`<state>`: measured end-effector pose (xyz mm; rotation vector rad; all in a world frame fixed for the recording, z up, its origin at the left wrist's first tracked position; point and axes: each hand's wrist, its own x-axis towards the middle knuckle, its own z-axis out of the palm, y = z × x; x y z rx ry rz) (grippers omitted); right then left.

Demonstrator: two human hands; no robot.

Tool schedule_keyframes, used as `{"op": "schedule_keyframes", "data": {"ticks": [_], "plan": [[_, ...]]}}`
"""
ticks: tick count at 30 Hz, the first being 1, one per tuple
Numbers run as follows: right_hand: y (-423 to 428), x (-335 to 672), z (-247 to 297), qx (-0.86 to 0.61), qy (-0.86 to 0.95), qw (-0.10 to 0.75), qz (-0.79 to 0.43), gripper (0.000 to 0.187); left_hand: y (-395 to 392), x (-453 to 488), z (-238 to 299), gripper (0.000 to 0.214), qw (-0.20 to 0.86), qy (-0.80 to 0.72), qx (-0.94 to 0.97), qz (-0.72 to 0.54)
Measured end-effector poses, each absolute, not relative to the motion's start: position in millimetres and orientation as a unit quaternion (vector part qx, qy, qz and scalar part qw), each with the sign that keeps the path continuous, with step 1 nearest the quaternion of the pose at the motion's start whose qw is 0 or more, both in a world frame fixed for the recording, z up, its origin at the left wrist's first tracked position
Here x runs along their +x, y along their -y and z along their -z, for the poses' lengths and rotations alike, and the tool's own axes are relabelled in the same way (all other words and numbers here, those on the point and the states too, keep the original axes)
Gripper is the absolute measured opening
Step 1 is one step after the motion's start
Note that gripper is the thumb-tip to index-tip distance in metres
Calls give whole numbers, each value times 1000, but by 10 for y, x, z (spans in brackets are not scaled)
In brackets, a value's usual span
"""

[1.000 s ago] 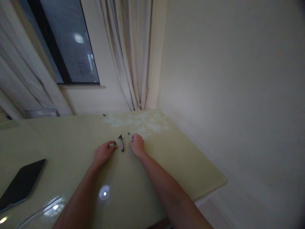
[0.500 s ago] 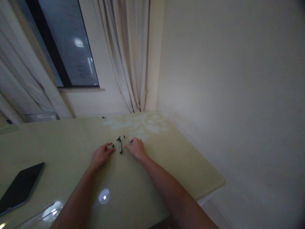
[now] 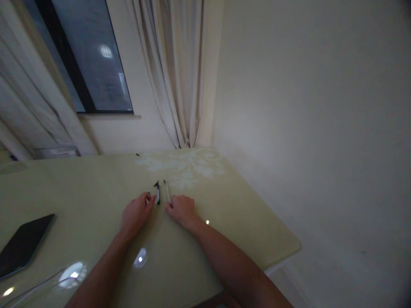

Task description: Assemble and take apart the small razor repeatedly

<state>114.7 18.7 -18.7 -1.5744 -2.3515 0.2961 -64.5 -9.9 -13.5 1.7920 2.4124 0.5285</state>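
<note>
Both my hands rest on a pale yellow-green table (image 3: 244, 222). My left hand (image 3: 136, 213) is curled, its thumb and fingertips pinched by a small dark piece that I cannot make out. Just right of those fingertips lies a small black part with a clip (image 3: 157, 191). My right hand (image 3: 181, 208) is closed, with its fingertips on the near end of a thin white stick (image 3: 167, 190) that points away from me. The two hands are a few centimetres apart.
A dark phone (image 3: 22, 244) lies face up at the table's left. A clear curved object (image 3: 48, 280) glints near the front left edge. A wall runs along the right, and curtains (image 3: 180, 72) and a dark window (image 3: 90, 55) stand behind the table.
Both hands have drawn back toward me. The white stick now shows fully beyond my right fingertips, and the black part lies farther from my hands.
</note>
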Motion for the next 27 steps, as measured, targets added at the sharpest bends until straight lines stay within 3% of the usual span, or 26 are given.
{"op": "schedule_keyframes", "data": {"ticks": [8,13,18,22,27], "plan": [[-173,1200,182,-513,837,154,-112,30,172,-389,131,56,50,-802,589,-88],[-206,1192,198,-530,813,195,-143,38,173,-382,111,55,51,-800,593,-81],[-423,1392,204,-474,804,240,-268,33,158,-320,77,60,38,-808,586,-54],[-535,1693,235,-385,774,295,-407,44,132,-297,73,60,32,-806,589,-41],[-501,1876,295,-390,693,372,-479,47,140,-374,37,49,55,-797,600,-42]]}}
